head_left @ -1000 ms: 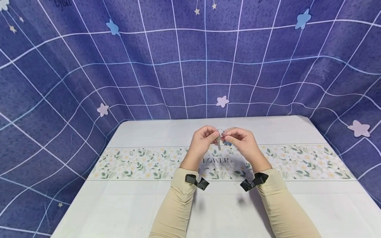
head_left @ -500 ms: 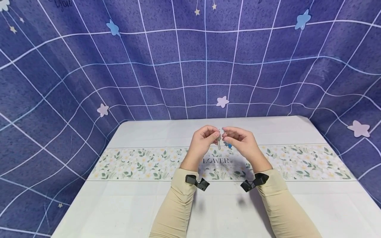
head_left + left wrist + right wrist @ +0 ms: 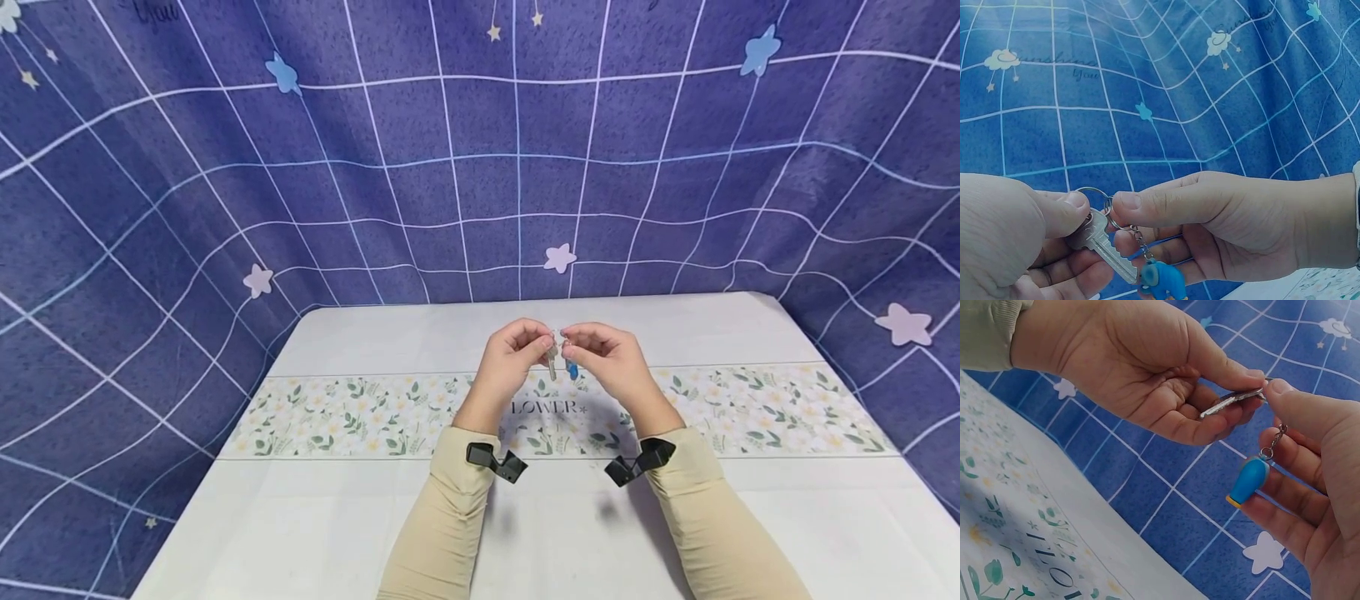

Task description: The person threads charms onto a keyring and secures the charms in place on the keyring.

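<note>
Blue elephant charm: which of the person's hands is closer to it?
The right hand: the blue elephant charm dangles close beside it. The left hand is farther away, pinching the key.

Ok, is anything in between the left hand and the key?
Nothing visible: the left hand pinches the key directly by its head. The blue elephant charm hangs at the right hand, so it isn't in between.

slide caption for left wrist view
Left hand pinches silver metal key, right hand round metal ring; blue elephant charm hangs below
</note>
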`<state>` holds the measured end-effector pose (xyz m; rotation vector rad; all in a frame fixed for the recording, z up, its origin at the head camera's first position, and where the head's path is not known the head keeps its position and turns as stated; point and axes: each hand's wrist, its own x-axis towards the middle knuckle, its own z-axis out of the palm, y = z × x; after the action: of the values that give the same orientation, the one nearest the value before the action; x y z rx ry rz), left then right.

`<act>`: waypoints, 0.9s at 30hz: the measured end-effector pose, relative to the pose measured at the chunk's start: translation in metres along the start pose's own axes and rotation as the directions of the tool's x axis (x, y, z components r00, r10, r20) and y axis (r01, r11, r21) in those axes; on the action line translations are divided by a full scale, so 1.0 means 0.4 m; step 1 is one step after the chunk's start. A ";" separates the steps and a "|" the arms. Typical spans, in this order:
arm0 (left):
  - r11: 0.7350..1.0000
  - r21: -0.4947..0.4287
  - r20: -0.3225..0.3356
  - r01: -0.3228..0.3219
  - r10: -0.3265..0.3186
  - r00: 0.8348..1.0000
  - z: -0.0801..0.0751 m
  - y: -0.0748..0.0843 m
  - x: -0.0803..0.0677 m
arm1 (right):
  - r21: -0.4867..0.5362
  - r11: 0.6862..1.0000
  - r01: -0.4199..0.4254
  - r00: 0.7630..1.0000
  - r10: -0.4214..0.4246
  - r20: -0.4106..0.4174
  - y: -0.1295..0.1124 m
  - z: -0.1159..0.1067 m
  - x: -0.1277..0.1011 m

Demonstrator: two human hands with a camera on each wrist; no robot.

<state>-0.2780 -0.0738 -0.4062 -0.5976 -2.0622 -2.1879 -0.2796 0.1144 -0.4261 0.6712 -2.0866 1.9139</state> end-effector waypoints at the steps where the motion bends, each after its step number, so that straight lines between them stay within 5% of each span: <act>1: 1.000 0.002 0.000 -0.002 0.002 1.000 0.000 0.000 0.000 | -0.005 1.000 -0.003 1.000 0.003 -0.002 0.000 0.000 0.000; 14: 1.000 0.022 0.015 -0.004 0.003 1.000 0.000 -0.008 -0.004 | -0.008 0.999 -0.037 0.999 0.037 -0.016 -0.002 0.001 -0.004; 27: 0.996 -0.044 -0.017 0.081 -0.081 0.997 0.001 -0.002 -0.002 | 0.102 0.992 0.067 0.996 -0.073 0.051 0.013 0.006 -0.002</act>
<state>-0.2773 -0.0734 -0.4071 -0.5039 -2.0705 -2.2777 -0.2811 0.1124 -0.4313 0.8159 -1.9805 1.9938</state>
